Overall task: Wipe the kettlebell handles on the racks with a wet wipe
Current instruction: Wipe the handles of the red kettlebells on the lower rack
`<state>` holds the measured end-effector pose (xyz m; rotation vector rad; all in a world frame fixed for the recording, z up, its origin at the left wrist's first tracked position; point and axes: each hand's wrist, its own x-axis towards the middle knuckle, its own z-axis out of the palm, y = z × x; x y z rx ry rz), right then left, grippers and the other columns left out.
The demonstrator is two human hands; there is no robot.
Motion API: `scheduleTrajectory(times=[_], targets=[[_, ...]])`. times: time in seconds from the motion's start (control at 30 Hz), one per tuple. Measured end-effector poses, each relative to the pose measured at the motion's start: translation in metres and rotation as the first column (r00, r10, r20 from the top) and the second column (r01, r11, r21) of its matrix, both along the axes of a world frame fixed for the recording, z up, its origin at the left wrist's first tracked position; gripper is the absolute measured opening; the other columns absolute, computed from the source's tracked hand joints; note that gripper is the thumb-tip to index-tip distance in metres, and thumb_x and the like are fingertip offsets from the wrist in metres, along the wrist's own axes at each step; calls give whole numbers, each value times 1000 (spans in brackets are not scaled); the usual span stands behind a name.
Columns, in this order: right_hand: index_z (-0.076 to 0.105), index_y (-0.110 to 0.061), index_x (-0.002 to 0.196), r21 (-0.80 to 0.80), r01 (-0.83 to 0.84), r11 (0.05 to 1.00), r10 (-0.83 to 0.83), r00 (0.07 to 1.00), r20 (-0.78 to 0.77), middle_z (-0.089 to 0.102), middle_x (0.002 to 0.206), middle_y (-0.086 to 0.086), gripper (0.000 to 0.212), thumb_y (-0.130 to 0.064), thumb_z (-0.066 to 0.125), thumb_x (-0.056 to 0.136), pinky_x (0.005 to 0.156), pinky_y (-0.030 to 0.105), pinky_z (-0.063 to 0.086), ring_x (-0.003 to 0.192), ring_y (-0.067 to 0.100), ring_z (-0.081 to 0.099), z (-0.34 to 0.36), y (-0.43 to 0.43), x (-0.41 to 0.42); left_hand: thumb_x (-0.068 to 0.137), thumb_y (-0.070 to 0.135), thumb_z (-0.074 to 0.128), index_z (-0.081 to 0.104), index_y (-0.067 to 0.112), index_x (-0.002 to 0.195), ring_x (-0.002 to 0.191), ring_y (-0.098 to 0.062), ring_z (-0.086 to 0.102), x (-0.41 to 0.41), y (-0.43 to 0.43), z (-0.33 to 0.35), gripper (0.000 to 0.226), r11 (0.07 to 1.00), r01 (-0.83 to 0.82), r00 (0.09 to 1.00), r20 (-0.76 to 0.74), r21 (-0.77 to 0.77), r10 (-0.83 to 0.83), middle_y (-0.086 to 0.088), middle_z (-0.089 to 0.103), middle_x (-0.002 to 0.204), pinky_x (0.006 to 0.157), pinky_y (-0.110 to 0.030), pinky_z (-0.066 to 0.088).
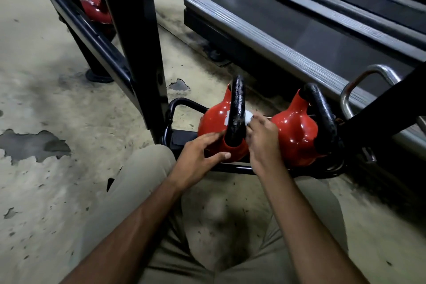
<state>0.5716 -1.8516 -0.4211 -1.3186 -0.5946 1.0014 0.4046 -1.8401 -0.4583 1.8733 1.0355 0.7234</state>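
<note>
Two hands nearest: left hand [198, 157], fingers spread nearly straight, rested on the red kettlebell [214, 120]; right hand [262, 138] pinched a white wipe [248, 118] against its black handle [237, 108]. It sat low on the rack [138, 41], a second kettlebell [295, 129] just beside. Judged heavy, rigid; glossy body slippery, rough handle the better hold. Treadmill [299, 30] behind.

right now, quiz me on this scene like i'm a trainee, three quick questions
1. True or false: the right hand holds a wipe against a kettlebell handle.
2. What does the left hand touch? A) treadmill B) that kettlebell's red body C) floor
3. Fill in: the handle being wiped is ___ in colour.
Key: 1 true; 2 B; 3 black.
</note>
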Motion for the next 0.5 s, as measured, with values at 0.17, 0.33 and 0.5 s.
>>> scheduleTrajectory(times=[0.17,0.33,0.5], targets=[[72,-12,109,212,-163,964,-121,443,888,66,124,3,22,-6,57,95,107,28,44,126,14,57,9,-18,-6,84,35,82,63,30,139,119,8,58,2,2,1,58,999,-32,999,-1,-23,32,20,63,133,103,-9,42],[77,-16,98,-472,-206,858,228,-669,707,72,102,4,37,-33,44,95,125,56,8,123,26,55,51,20,-7,85,39,82,67,33,131,113,3,64,2,0,2,49,997,-33,999,2,-76,34,17,70,122,99,-26,53],[74,-18,99,-600,-166,783,214,-833,509,73,99,3,34,-27,42,98,124,59,5,118,30,56,75,22,-16,86,30,82,71,31,124,109,5,65,3,-2,4,40,995,-50,997,46,-87,54,17,72,116,94,-20,52]])
